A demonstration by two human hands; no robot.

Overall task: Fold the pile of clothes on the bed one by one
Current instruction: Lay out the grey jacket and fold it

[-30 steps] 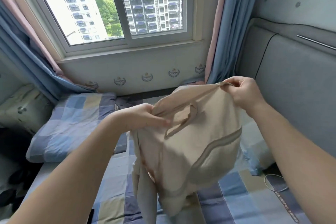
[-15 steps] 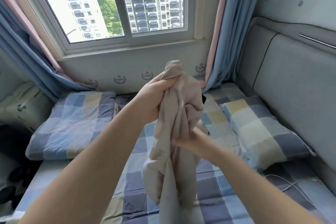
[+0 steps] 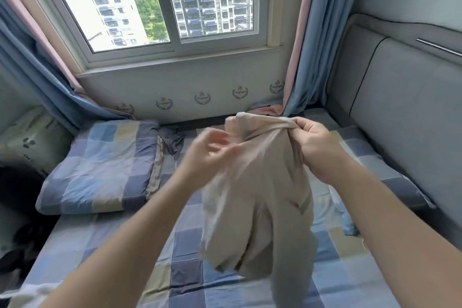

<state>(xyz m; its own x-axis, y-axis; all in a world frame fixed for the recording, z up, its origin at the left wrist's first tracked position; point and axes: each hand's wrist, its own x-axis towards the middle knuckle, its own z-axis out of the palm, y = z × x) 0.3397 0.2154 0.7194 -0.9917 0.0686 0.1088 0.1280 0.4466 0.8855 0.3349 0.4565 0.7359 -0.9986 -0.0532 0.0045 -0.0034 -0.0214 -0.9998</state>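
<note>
The beige garment (image 3: 262,207) hangs bunched in the air above the middle of the bed (image 3: 120,245). The right hand (image 3: 315,147) clamps its fingers round the gathered top edge. The left hand (image 3: 207,152), blurred, is at the cloth's other side with fingers loosely curled; I cannot tell whether it grips. A checked pillow (image 3: 100,165) lies on the bed's window end.

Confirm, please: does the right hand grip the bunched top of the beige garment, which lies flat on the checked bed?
The head view shows otherwise: the right hand grips the bunched top of the beige garment, but it hangs over the checked bed, not flat on it.
</note>
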